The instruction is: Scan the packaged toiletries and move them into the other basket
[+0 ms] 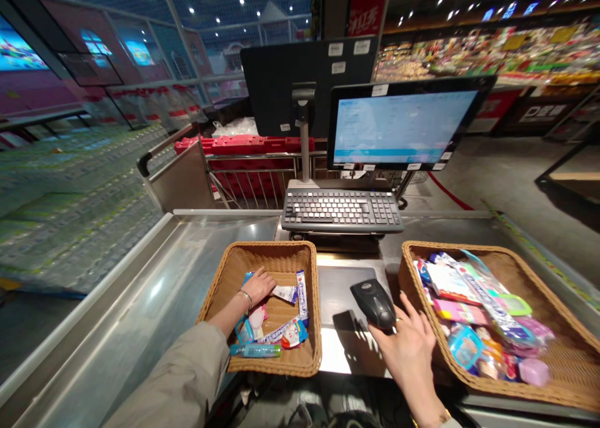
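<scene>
My right hand [407, 340] holds a black handheld barcode scanner [374, 303] above the counter, between two wicker baskets. Thumb and index finger grip its lower end, while the other fingers spread outward. Inside the left wicker basket [269, 248], my left hand [259, 287] reaches down with its fingers stretched over the goods. Close to its fingertips lies a small white-and-blue packet [285, 293]. Around it are a long blue-and-white candy pack [300, 293], a blue-and-red wrapped snack [294, 334] and a teal tube [255, 351]. Part of the contents is hidden under my hand and forearm.
The right wicker basket [520, 259] holds a heap of colourful packs. Behind the baskets stand a keyboard [342, 209], a lit monitor [403, 128] and a second screen seen from behind [276, 84]. A metal cart [180, 178] and stacked bottle packs [79, 190] are beyond the counter.
</scene>
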`<state>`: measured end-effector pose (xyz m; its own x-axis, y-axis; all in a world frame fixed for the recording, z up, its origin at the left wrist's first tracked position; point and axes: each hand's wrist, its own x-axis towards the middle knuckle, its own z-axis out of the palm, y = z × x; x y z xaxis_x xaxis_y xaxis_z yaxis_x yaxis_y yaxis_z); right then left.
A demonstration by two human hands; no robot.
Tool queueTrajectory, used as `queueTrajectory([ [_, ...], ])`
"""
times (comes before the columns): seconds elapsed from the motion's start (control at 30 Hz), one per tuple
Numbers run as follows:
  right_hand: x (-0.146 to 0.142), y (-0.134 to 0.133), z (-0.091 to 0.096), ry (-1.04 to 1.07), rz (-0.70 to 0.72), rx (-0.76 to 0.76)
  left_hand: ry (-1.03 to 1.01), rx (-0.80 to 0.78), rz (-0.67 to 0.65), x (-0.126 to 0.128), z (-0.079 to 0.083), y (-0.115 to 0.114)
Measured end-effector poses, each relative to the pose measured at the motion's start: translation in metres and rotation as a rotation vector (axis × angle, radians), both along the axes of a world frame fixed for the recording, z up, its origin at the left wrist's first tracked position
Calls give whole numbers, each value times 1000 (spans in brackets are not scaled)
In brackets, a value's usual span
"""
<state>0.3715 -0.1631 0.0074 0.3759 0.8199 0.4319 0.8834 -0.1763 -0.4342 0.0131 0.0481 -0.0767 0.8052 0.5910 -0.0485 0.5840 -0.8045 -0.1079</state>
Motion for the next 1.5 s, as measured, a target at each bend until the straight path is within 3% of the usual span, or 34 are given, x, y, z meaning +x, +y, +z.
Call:
queueTrajectory([
  [0.17, 1, -2, 1, -5, 1, 2, -52, 9, 27, 10, 11, 1],
  [0.33, 0, -3, 4, -17, 6, 12, -109, 54, 91, 17, 32, -4],
  [0.8, -1, -4, 13, -42, 53, 79, -272, 338, 310, 49, 99, -49],
  [1.3, 2, -7, 33, -99, 93, 140, -383, 456, 307, 87, 137, -66],
  [1.5, 5, -8, 36, -95, 131, 137, -404, 517, 273, 102, 139, -66],
])
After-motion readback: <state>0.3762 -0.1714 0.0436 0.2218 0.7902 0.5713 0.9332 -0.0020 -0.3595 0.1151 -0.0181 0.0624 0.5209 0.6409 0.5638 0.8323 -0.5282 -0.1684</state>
